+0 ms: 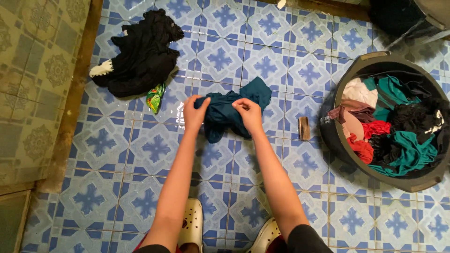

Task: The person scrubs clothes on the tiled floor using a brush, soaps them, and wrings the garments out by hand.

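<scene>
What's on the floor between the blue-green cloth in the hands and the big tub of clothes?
A small brown block, maybe a scrub brush, lies on the wet tiles between the teal cloth and the tub, in the head view.

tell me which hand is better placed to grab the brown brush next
Right, likely. The right hand grips the teal cloth on the side nearest the brown brush, which lies on the floor tiles just beyond it. The left hand holds the cloth's far end and would have to cross over.
</scene>
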